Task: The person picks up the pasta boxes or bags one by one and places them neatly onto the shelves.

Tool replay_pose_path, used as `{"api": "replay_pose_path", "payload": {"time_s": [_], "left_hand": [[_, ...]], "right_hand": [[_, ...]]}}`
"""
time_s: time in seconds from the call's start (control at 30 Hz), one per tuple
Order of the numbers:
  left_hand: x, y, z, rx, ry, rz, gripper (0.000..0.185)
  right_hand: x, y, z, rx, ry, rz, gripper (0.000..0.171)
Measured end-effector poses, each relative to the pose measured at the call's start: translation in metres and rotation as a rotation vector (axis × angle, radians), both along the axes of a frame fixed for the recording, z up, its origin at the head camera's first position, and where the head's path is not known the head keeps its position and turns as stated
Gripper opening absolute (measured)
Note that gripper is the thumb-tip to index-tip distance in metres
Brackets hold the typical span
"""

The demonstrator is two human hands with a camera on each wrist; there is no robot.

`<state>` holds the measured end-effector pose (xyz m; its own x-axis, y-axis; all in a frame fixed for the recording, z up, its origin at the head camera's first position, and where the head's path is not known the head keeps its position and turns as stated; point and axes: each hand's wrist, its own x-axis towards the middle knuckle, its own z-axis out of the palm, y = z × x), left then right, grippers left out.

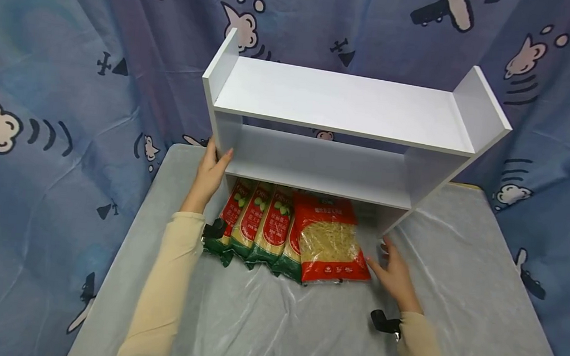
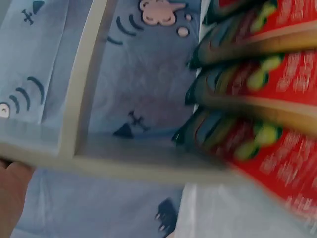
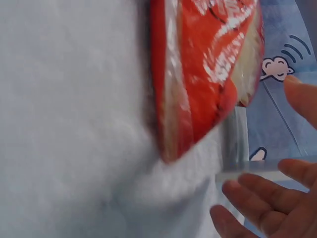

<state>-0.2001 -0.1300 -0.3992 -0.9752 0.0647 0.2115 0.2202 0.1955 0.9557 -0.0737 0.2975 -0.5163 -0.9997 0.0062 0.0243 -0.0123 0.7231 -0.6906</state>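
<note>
While the left hand (image 1: 207,175) gripped the white shelf (image 1: 343,101), I saw the right hand (image 1: 398,274) loosely spread.
Beside it, a red bag (image 1: 331,240) and four packets (image 1: 275,230) lay partly under the shelf.

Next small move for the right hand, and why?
Probably close the right hand on the right panel of the white shelf: that hand is open near the panel's lower end, while the left hand grips the left panel and no hand holds the right side.
</note>
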Motion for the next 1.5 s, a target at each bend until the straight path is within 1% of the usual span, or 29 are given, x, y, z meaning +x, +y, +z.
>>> {"api": "replay_pose_path", "payload": {"time_s": [0.03, 0.1, 0.23, 0.37, 0.5, 0.6, 0.7, 0.77, 0.83, 0.87, 0.93, 1.0, 1.03, 1.13, 1.2, 1.23, 1.3, 1.4, 1.47, 1.5], "left_hand": [[0.000, 0.001, -0.001, 0.030, -0.013, 0.000, 0.059], [0.001, 0.002, -0.003, 0.050, -0.038, 0.026, 0.055], [0.003, 0.002, -0.005, 0.022, -0.037, 0.078, 0.051], [0.002, 0.004, -0.006, 0.009, -0.018, 0.076, 0.049], [0.000, 0.008, -0.006, -0.042, -0.007, 0.091, 0.048], [0.000, 0.007, -0.007, -0.086, 0.000, 0.116, 0.047], [-0.001, 0.005, -0.008, -0.106, 0.002, 0.126, 0.046], [-0.001, 0.004, -0.008, -0.110, 0.004, 0.125, 0.046], [-0.001, 0.004, -0.009, -0.114, 0.013, 0.127, 0.046], [-0.001, 0.004, -0.008, -0.116, 0.018, 0.130, 0.046], [-0.002, 0.006, -0.009, -0.133, 0.046, 0.159, 0.045], [-0.003, 0.011, -0.010, -0.155, 0.075, 0.203, 0.044], [-0.003, 0.013, -0.010, -0.165, 0.084, 0.225, 0.044], [-0.004, 0.018, -0.010, -0.183, 0.105, 0.279, 0.044], [-0.004, 0.018, -0.010, -0.180, 0.101, 0.288, 0.044], [-0.004, 0.018, -0.010, -0.179, 0.101, 0.290, 0.044], [-0.004, 0.016, -0.011, -0.180, 0.097, 0.288, 0.044], [-0.003, 0.014, -0.011, -0.193, 0.095, 0.270, 0.045], [-0.003, 0.013, -0.010, -0.204, 0.095, 0.257, 0.046], [-0.003, 0.013, -0.010, -0.208, 0.096, 0.252, 0.046]], "right_hand": [[0.000, -0.002, -0.002, -0.015, -0.013, 0.003, 0.067], [0.000, -0.006, -0.004, -0.041, -0.054, 0.012, 0.065], [-0.005, -0.012, -0.006, -0.090, -0.121, 0.013, 0.064], [-0.010, -0.015, -0.006, -0.124, -0.173, 0.005, 0.064], [-0.015, -0.015, -0.006, -0.097, -0.235, -0.003, 0.063], [-0.022, -0.020, -0.005, -0.036, -0.287, -0.019, 0.064], [-0.031, -0.028, -0.007, 0.000, -0.351, -0.018, 0.072], [-0.038, -0.033, -0.008, -0.027, -0.393, -0.007, 0.079], [-0.045, -0.039, -0.010, -0.113, -0.437, -0.003, 0.082], [-0.048, -0.042, -0.011, -0.173, -0.457, -0.004, 0.080], [-0.052, -0.045, -0.012, -0.279, -0.486, -0.015, 0.079], [-0.054, -0.046, -0.012, -0.356, -0.509, -0.020, 0.079], [-0.054, -0.046, -0.013, -0.376, -0.515, -0.027, 0.079], [-0.054, -0.047, -0.012, -0.401, -0.520, -0.054, 0.078], [-0.054, -0.050, -0.010, -0.414, -0.527, -0.074, 0.075], [-0.054, -0.051, -0.009, -0.418, -0.531, -0.085, 0.077], [-0.054, -0.053, -0.007, -0.441, -0.546, -0.090, 0.087], [-0.054, -0.054, -0.004, -0.444, -0.546, -0.098, 0.102], [-0.054, -0.055, -0.004, -0.447, -0.533, -0.111, 0.102], [-0.053, -0.057, -0.004, -0.447, -0.523, -0.124, 0.098]]}}
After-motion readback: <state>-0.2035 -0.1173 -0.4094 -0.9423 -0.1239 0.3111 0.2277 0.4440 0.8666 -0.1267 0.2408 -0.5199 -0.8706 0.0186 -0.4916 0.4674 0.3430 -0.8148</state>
